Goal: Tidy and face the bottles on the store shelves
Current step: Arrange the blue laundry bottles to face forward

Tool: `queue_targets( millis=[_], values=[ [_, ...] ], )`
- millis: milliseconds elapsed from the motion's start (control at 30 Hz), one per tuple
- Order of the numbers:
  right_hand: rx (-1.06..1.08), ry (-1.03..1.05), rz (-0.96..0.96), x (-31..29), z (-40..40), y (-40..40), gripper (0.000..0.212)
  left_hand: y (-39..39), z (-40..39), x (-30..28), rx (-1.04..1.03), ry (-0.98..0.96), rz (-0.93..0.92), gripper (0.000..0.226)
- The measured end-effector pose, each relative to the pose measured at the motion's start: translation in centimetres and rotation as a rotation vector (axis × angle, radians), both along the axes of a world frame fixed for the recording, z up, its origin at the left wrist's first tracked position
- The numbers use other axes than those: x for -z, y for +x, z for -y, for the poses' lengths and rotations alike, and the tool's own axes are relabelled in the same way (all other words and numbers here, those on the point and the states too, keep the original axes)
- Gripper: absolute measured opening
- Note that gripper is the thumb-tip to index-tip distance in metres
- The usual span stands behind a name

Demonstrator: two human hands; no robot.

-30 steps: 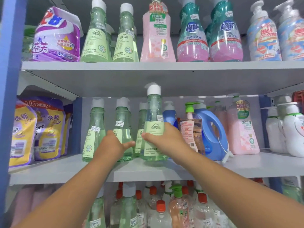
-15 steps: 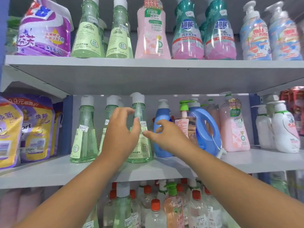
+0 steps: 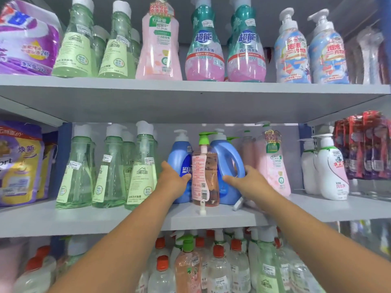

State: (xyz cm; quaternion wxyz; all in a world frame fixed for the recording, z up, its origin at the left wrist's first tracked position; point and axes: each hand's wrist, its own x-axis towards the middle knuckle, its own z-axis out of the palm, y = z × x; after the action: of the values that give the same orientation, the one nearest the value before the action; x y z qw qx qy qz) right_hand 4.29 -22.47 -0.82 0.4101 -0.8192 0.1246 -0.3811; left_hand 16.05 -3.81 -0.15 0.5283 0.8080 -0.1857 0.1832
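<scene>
Head view shows the left hand [image 3: 172, 180] grasping the blue bottle [image 3: 179, 163] and the right hand [image 3: 246, 180] grasping the blue jug [image 3: 227, 159], both near the middle shelf's [image 3: 84, 220] front edge, flanking the peach pump bottle [image 3: 205, 176].

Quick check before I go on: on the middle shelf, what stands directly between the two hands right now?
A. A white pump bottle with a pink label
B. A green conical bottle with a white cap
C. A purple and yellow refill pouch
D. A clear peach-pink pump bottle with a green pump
D: the peach-pink pump bottle with the green pump top stands between the left hand and the right hand, in front of the blue bottles.
</scene>
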Motion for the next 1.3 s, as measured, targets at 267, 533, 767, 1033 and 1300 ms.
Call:
queue_targets(
  millis=[267,533,767,1033,1300],
  values=[
    [-0.109,-0.045,-0.13,-1.9,2.9,-3.1,0.037,-3.6,-2.2,0.3,-0.096,0.129,0.102,0.057],
    [-0.393,0.109,-0.066,-1.0,5.0,-8.3,0.03,-6.8,-6.4,1.4,-0.053,-0.134,0.127,0.059],
    [-0.337,0.203,0.105,0.8,3.7,-8.0,0.036,-9.6,-7.3,2.3,-0.017,-0.26,0.112,0.054],
    [-0.5,0.136,0.233,2.6,-2.8,-11.8,0.035,-17.6,-14.8,3.8,-0.062,-0.38,0.212,0.042],
    [-0.772,0.142,0.13,6.3,-20.2,-11.1,0.033,-22.2,-31.0,9.7,-0.268,-0.398,0.21,0.038]
  ],
)
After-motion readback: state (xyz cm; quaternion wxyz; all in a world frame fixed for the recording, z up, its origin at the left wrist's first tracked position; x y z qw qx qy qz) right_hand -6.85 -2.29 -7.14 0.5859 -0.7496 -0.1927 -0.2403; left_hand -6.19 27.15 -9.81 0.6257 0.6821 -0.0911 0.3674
